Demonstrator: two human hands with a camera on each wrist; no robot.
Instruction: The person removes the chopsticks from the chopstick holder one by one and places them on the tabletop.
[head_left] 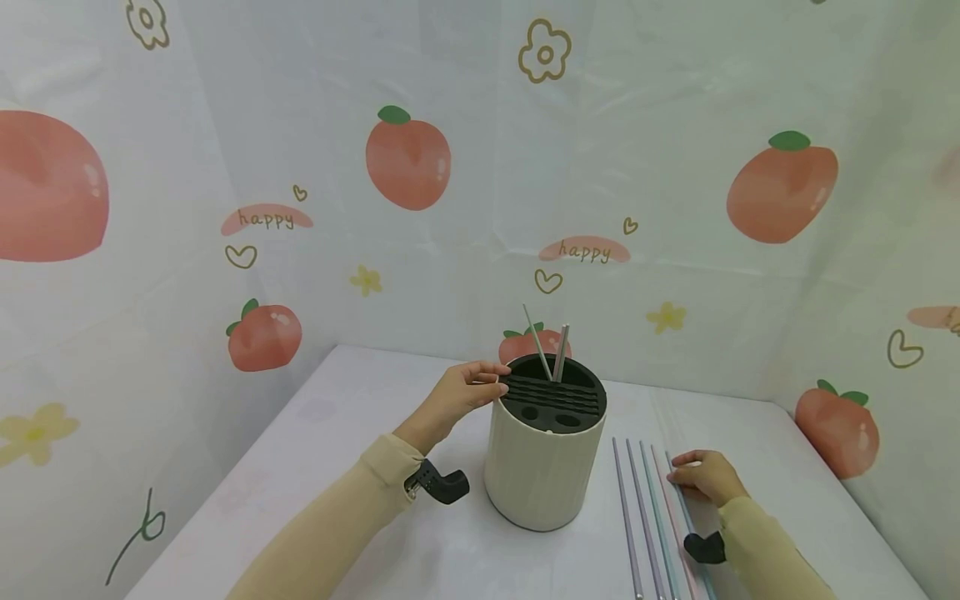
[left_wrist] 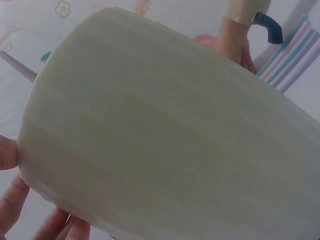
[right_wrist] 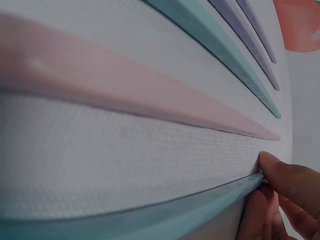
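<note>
A cream utensil holder (head_left: 543,475) with a black slotted top stands upright on the white table. My left hand (head_left: 461,396) touches its left rim with fingers extended; the fingertips partly disappear behind the holder wall (left_wrist: 150,125) in the left wrist view. Pastel chopsticks (head_left: 558,354) lean in the holder's large rear compartment. Right of it, several chopsticks lie side by side: purple ones (head_left: 628,525), a teal one (head_left: 658,517), a pink one (right_wrist: 150,95) and a blue-green one (right_wrist: 150,220) at far right. My right hand (head_left: 708,477) pinches the blue-green chopstick near its thin far end.
A white cloth backdrop (head_left: 465,275) printed with peaches rises behind and beside the table (head_left: 300,467). Round holes and narrow slots (head_left: 551,396) fill the front part of the holder's top. Each wrist wears a black camera mount (head_left: 442,485).
</note>
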